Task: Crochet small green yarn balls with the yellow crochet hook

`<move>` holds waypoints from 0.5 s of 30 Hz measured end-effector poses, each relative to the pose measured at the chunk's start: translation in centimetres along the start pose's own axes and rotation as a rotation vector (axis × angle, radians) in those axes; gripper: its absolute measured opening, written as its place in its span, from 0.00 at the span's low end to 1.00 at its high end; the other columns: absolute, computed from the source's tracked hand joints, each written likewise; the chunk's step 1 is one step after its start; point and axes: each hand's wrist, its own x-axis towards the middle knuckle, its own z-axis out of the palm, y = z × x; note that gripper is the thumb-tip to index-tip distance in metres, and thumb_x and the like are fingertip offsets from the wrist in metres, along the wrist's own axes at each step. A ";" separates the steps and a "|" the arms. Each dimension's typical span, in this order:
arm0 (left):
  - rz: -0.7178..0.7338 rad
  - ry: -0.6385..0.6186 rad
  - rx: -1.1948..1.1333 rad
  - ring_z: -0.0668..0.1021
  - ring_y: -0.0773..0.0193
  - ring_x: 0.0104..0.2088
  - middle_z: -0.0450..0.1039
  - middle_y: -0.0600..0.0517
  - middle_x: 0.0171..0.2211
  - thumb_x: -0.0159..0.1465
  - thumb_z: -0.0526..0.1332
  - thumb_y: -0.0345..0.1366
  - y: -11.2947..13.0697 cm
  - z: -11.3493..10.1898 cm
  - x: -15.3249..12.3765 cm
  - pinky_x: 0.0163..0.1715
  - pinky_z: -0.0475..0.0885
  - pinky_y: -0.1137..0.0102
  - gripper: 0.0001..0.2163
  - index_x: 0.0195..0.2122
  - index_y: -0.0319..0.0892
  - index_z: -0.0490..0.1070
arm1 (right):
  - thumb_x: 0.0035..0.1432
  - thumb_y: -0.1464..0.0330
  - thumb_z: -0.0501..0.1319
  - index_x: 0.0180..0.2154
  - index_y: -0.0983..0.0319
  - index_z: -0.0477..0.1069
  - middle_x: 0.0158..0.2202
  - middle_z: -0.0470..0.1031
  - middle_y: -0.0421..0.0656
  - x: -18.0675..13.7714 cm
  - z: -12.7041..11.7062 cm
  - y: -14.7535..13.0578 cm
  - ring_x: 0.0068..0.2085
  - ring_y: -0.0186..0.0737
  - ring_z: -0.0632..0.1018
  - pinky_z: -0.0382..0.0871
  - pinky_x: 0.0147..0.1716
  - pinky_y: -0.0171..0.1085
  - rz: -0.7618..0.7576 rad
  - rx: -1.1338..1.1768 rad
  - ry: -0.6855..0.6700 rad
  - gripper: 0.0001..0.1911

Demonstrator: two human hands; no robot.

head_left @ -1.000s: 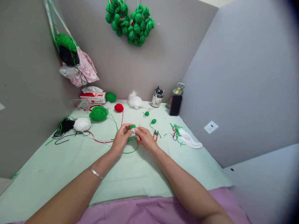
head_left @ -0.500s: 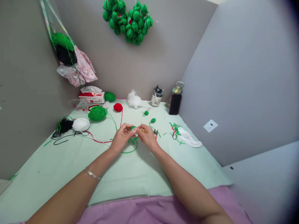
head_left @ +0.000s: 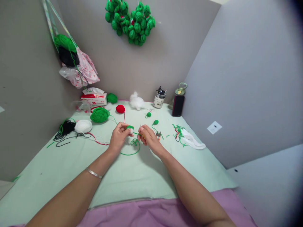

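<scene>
Between the fingers of my left hand (head_left: 119,135) is a small green crochet piece (head_left: 130,127) with white stuffing (head_left: 131,130) showing at its side. My right hand (head_left: 149,138) is closed on a crochet hook (head_left: 142,135), its yellow handle mostly covered by my fingers and its thin tip pointing up. A strand of green yarn (head_left: 136,133) spans the small gap between the two hands. Below them, loops of green yarn (head_left: 134,142) lie on the pale green cloth. Small orange-handled snips (head_left: 158,135) rest just beyond my right hand.
Yarn balls in green (head_left: 99,115), red (head_left: 120,109) and white (head_left: 83,126) lie on the left. Behind are a stuffing clump (head_left: 136,101), a pen jar (head_left: 159,100) and a phone (head_left: 178,106) against a bottle. Two small green pieces (head_left: 149,114) and yarn scraps (head_left: 181,135) lie right.
My hands have moved apart, the left one going left with the green crochet piece. The white stuffing and the yarn strand between the hands now show more plainly.
</scene>
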 end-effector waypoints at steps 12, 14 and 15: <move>0.114 -0.016 0.014 0.80 0.63 0.35 0.77 0.51 0.38 0.69 0.66 0.37 0.1 0.8 -0.7 0.38 0.79 0.63 0.08 0.44 0.38 0.75 | 0.62 0.58 0.60 0.33 0.64 0.75 0.21 0.74 0.37 0.2 -0.1 0.2 0.16 0.27 0.65 0.51 0.16 0.30 0.213 0.175 -0.209 0.16; 0.130 -0.009 0.017 0.80 0.63 0.34 0.77 0.53 0.35 0.68 0.67 0.37 0.2 1.0 -0.8 0.37 0.78 0.64 0.07 0.41 0.38 0.74 | 0.61 0.58 0.61 0.33 0.64 0.75 0.20 0.75 0.37 0.2 -0.2 0.2 0.16 0.27 0.65 0.51 0.15 0.30 0.244 0.208 -0.226 0.16; 0.137 -0.007 0.020 0.79 0.63 0.34 0.76 0.53 0.35 0.68 0.67 0.36 0.3 1.0 -0.8 0.37 0.78 0.64 0.07 0.40 0.38 0.74 | 0.61 0.58 0.61 0.33 0.64 0.75 0.20 0.75 0.37 0.3 -0.2 0.1 0.15 0.27 0.65 0.51 0.14 0.30 0.260 0.224 -0.234 0.16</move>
